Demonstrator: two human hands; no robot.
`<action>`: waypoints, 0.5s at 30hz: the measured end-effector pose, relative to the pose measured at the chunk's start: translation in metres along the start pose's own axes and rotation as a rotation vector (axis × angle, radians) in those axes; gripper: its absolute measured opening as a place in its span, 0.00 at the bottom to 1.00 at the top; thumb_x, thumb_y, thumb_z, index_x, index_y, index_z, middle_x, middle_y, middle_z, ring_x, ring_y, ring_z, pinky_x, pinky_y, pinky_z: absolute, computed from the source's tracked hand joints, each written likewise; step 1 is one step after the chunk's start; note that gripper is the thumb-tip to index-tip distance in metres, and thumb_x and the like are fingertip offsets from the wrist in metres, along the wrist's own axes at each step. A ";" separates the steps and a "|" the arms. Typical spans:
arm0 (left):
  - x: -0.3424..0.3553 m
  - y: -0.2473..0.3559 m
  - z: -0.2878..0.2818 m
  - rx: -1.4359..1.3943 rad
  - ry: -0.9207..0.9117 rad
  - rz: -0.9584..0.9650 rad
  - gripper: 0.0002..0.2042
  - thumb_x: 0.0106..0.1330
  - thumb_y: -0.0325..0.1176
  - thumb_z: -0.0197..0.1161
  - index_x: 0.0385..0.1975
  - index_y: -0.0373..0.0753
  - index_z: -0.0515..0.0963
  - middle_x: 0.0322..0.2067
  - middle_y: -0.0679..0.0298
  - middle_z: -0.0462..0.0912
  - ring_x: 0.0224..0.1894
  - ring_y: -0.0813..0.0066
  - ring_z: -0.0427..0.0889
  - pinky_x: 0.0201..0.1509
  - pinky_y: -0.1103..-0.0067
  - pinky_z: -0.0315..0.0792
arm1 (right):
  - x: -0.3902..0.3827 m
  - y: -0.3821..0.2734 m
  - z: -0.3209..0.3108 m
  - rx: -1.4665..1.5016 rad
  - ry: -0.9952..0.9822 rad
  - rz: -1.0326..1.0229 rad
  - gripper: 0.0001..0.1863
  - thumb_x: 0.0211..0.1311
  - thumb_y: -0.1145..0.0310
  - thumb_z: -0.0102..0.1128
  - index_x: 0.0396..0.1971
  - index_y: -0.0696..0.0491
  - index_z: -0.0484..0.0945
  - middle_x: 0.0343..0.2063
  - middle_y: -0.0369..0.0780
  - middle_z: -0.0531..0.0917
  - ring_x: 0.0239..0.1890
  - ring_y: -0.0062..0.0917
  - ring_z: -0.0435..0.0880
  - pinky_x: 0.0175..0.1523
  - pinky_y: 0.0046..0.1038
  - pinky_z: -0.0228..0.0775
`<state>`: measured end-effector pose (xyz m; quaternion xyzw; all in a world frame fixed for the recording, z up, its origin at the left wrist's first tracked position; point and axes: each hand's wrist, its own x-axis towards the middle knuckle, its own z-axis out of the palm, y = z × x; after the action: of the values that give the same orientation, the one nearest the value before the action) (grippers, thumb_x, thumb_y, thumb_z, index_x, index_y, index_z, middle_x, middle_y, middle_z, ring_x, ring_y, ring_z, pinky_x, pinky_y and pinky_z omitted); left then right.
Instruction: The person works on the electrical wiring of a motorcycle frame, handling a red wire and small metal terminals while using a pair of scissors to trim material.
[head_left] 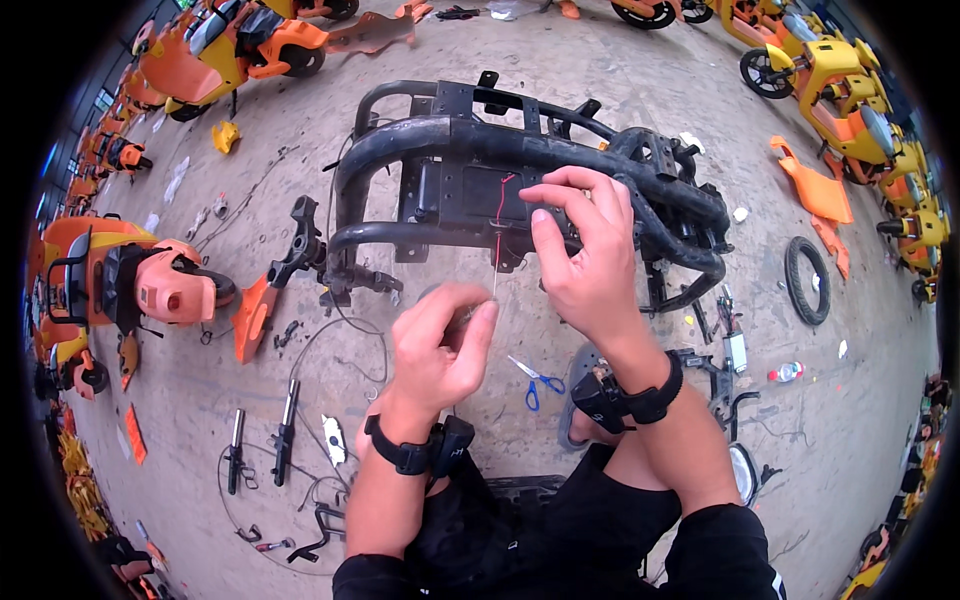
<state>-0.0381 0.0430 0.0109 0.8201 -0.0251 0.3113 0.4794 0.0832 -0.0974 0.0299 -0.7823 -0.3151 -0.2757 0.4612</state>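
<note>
A black tubular scooter frame (500, 142) lies in front of me on the concrete floor. A thin red wire (500, 205) hangs over its flat black plate, and its paler lower length runs down to my left hand (440, 345). That hand is closed, its curled fingers and thumb pinching the wire's end; slight blur softens the grip. My right hand (592, 245) hovers over the frame's near right side, its thumb and fingers curved and apart, with nothing visible between them. Blue-handled scissors (537, 384) lie open on the floor below my hands, beside my shoe (580, 400).
Loose shock absorbers (286, 430), cables and a black fork part (300, 245) lie to the left. A tire (806, 281), a plastic bottle (787, 372) and an orange panel (815, 185) lie right. Orange and yellow scooters (180, 290) surround the space.
</note>
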 end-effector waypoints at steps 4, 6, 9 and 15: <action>-0.001 -0.002 0.002 -0.008 -0.004 -0.011 0.03 0.61 0.20 0.66 0.32 0.33 0.80 0.22 0.64 0.78 0.17 0.80 0.69 0.20 0.82 0.60 | -0.005 0.008 0.003 0.092 -0.233 0.106 0.04 0.63 0.70 0.63 0.34 0.53 0.84 0.36 0.37 0.82 0.45 0.33 0.78 0.53 0.35 0.64; -0.002 -0.003 0.005 -0.014 0.001 -0.003 0.03 0.61 0.20 0.66 0.33 0.33 0.80 0.22 0.64 0.79 0.17 0.81 0.70 0.20 0.82 0.60 | -0.005 0.007 0.009 0.120 -0.192 0.136 0.04 0.64 0.70 0.63 0.34 0.53 0.84 0.36 0.38 0.82 0.44 0.34 0.78 0.52 0.35 0.64; -0.003 -0.002 0.011 -0.035 0.019 0.002 0.03 0.61 0.21 0.67 0.33 0.32 0.80 0.23 0.64 0.80 0.17 0.82 0.70 0.19 0.82 0.60 | -0.003 0.010 0.014 0.181 -0.119 0.142 0.03 0.64 0.71 0.63 0.34 0.53 0.83 0.35 0.38 0.82 0.43 0.34 0.79 0.50 0.34 0.64; -0.006 -0.009 0.020 -0.076 0.040 -0.005 0.04 0.63 0.21 0.67 0.36 0.31 0.81 0.25 0.63 0.82 0.18 0.85 0.71 0.20 0.84 0.60 | -0.001 0.009 0.008 0.347 -0.093 0.143 0.03 0.66 0.73 0.62 0.34 0.55 0.82 0.35 0.39 0.82 0.39 0.33 0.80 0.48 0.33 0.68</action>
<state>-0.0305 0.0300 -0.0059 0.7950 -0.0254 0.3252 0.5115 0.0907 -0.0941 0.0206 -0.7234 -0.3226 -0.1475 0.5923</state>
